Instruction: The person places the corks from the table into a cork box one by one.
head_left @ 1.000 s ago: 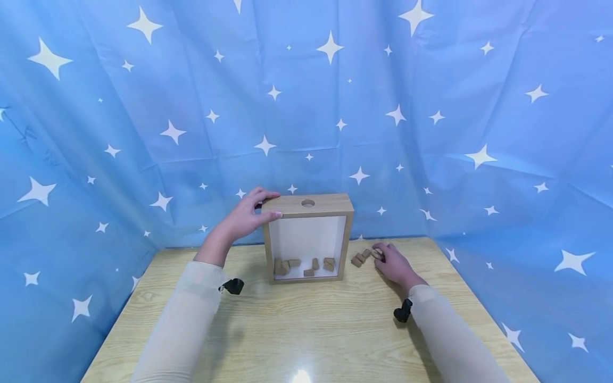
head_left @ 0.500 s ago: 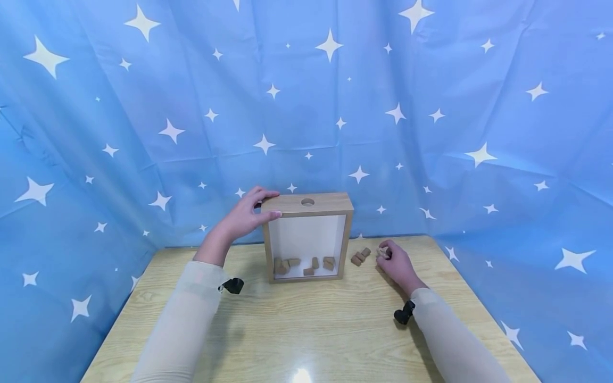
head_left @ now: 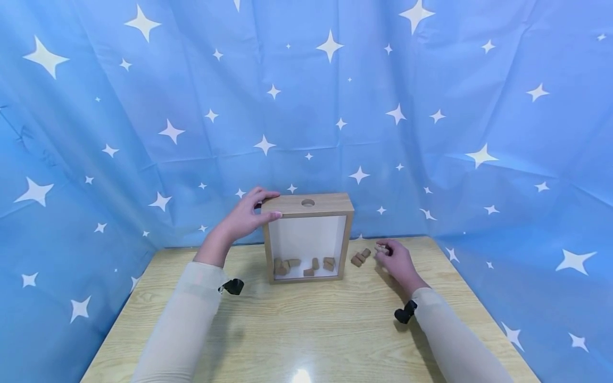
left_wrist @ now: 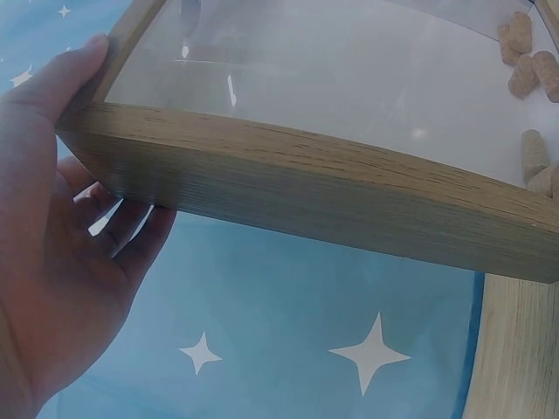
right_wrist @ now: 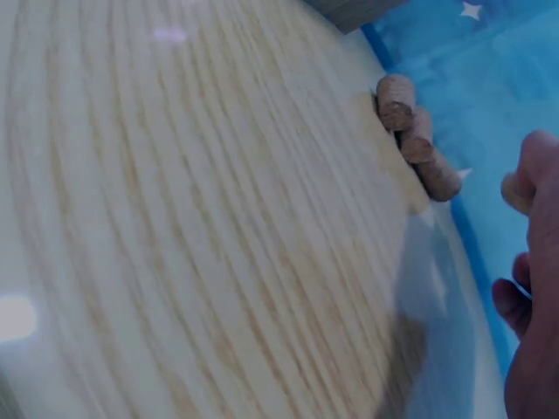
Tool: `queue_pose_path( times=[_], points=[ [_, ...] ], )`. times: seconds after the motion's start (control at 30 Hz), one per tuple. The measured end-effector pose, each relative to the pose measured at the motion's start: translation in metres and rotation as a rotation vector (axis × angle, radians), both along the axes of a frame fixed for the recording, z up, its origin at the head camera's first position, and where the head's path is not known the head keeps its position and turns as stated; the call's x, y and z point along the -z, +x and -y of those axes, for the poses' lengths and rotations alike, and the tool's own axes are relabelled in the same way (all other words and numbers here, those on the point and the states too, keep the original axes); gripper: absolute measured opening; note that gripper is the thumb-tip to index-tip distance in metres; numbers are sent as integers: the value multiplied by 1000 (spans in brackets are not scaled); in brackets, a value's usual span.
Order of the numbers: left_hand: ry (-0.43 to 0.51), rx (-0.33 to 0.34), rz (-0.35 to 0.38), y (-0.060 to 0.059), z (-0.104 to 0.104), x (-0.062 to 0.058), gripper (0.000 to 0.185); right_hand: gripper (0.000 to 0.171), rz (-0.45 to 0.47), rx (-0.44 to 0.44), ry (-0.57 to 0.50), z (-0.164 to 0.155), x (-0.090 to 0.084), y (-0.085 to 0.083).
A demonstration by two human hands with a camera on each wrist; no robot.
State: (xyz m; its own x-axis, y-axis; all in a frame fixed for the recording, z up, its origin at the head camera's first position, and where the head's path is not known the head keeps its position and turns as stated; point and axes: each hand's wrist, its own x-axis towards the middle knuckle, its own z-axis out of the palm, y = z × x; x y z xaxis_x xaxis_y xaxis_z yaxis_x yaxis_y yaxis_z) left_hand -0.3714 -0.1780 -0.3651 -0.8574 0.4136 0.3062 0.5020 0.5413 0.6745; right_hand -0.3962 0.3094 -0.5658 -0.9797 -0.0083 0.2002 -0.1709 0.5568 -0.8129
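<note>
A wooden box frame (head_left: 308, 205) with a glass front and a round hole in its top stands upright at the far middle of the table. Several corks (head_left: 303, 264) lie inside on its floor, seen also through the glass as corks (left_wrist: 531, 65) in the left wrist view. My left hand (head_left: 249, 215) grips the frame's top left corner (left_wrist: 105, 131), thumb in front and fingers behind. My right hand (head_left: 394, 259) pinches one cork (head_left: 381, 248) just above the table, right of the frame. Three loose corks (head_left: 360, 256) lie on the table beside it, shown as corks (right_wrist: 416, 140) in the right wrist view.
The light wooden table (head_left: 306, 330) is ringed by a blue star-printed cloth backdrop (head_left: 431, 133) on the back and both sides. The loose corks lie near the table's far edge, against the cloth.
My right hand has picked one cork out of the loose group and lifted it slightly off the table. The left hand and the frame have not moved.
</note>
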Motion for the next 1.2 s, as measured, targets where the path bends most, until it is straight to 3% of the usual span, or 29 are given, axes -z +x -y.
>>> queue_pose_path(
  times=[0.37,0.57,0.83,1.2],
  points=[
    [8,-9,10,2,1,2,68,46,-11,-4,-10,-1,-14,2],
    [8,-15,8,3,1,1,70,37,-51,-22,-26,0,-24,1],
    [4,-13,3,2,1,0,72,26,-131,-49,-58,8,-47,5],
    [-12,-15,-9,0,0,1,69,21,-170,-70,-40,20,-75,15]
  ],
)
